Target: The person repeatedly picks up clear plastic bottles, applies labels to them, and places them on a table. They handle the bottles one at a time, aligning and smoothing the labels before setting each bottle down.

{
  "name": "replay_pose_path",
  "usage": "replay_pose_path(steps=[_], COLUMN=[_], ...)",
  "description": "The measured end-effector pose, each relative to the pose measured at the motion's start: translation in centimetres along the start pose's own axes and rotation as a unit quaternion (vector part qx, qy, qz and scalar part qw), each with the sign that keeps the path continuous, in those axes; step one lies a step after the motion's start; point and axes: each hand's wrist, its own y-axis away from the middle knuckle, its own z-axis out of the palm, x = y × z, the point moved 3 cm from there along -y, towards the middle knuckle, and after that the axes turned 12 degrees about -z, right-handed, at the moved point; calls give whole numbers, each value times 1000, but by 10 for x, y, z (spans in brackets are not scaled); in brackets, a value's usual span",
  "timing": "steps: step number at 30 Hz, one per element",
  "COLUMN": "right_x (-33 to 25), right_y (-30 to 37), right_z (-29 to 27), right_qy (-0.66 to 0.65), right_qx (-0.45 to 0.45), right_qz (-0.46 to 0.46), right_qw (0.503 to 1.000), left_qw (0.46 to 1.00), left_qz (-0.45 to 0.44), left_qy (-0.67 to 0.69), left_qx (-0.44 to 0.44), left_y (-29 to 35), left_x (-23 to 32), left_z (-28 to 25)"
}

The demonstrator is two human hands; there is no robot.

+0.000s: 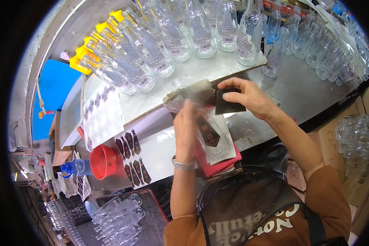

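A clear glass bottle lies on a white cloth over a red one, a dark tie-shaped label on its upper side. My left hand is closed at the bottle's neck end, and its fingertips reach up to a rolled, worn cloth. The hand covers most of the neck. Pinched between thumb and fingers of my right hand is a thin, dark, flat scraper. It is just right of the rolled cloth and above the bottle, apart from the label.
Labelled glass bottles stand along the raised white board. Left of me are a label sheet, dark tie-shaped labels, a red bowl and a blue-capped bottle. More bottles lie at lower left.
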Motion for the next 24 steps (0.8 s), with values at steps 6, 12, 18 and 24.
replay_pose_path(steps=[6,12,18,24], right_x=[-50,-68,-82,-79], right_y=[-26,-57,-51,-18], right_z=[39,54,75,81], right_qy=[174,252,322,405], right_qx=[-26,-64,-163,-163], right_qz=[-255,-365,-364,-472], right_qw=[951,894,859,766], left_qw=[991,995,995,989], left_qz=[-40,-11,21,120], left_qy=[122,82,36,-29], left_qx=[-21,62,89,83], left_y=[-3,41,53,74], left_x=[-18,-8,-16,-17], left_z=[-10,-21,-22,-17])
